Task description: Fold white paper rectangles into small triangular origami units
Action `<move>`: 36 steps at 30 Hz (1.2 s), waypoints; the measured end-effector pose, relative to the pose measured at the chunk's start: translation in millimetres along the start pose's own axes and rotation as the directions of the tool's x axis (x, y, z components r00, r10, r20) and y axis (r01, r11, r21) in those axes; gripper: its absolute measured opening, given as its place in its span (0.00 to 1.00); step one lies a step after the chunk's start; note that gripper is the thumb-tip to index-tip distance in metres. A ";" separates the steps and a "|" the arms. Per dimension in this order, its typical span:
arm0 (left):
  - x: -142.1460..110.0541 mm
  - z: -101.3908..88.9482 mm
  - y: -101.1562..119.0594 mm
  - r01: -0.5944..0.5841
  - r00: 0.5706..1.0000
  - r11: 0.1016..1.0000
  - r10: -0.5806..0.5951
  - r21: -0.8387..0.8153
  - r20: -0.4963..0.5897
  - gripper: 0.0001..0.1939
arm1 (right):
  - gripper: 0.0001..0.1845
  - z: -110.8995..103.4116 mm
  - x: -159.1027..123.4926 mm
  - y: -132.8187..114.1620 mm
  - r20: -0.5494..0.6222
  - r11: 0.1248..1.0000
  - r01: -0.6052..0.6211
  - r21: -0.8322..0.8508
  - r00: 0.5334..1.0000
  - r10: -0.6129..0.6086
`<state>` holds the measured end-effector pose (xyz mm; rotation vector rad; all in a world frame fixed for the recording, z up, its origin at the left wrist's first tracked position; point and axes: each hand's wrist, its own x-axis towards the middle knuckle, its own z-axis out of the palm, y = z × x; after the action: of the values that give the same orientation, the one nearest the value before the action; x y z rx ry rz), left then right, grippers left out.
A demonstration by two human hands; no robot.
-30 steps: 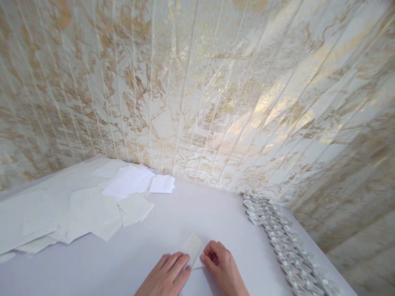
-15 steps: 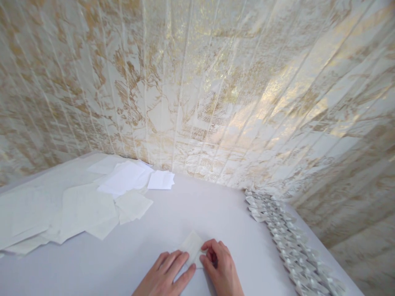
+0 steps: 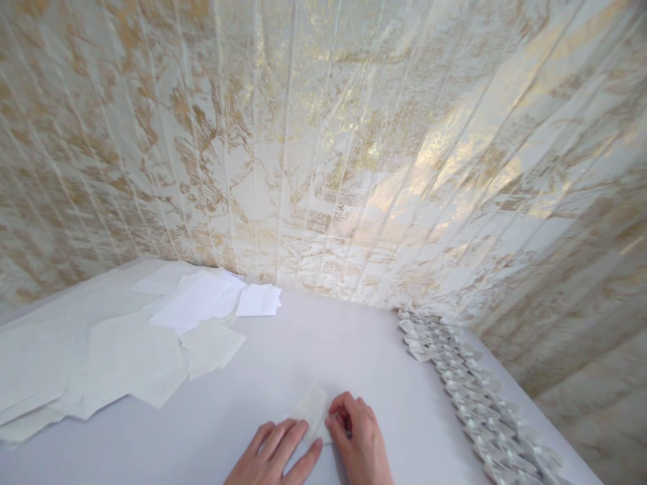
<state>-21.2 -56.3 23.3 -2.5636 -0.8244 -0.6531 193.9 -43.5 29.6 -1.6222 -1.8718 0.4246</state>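
Observation:
A small folded piece of white paper (image 3: 314, 409) lies on the white table (image 3: 313, 343) near its front edge. My left hand (image 3: 275, 457) rests flat on the paper's near left corner, fingers stretched out together. My right hand (image 3: 360, 441) is curled beside it, thumb and fingertips pinching the paper's right edge. The part of the paper under both hands is hidden.
Loose white paper sheets (image 3: 131, 343) are scattered over the table's left side. A long row of folded white paper pieces (image 3: 470, 397) runs along the right edge. A cream and gold curtain (image 3: 323, 148) hangs right behind the table.
My hands have slid slightly toward me and the left fingers have crept further over the paper. The view has shifted a little.

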 end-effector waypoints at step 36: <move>-1.3 1.8 8.5 0.059 0.985 0.996 -0.048 -0.063 0.167 0.25 | 0.05 -3.9 -5.9 -7.7 -0.064 0.997 0.032 0.077 0.998 -0.028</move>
<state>-16.4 -62.4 19.4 -2.6937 -0.9431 -0.4958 190.8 -51.3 35.9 -1.5370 -1.8085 0.4235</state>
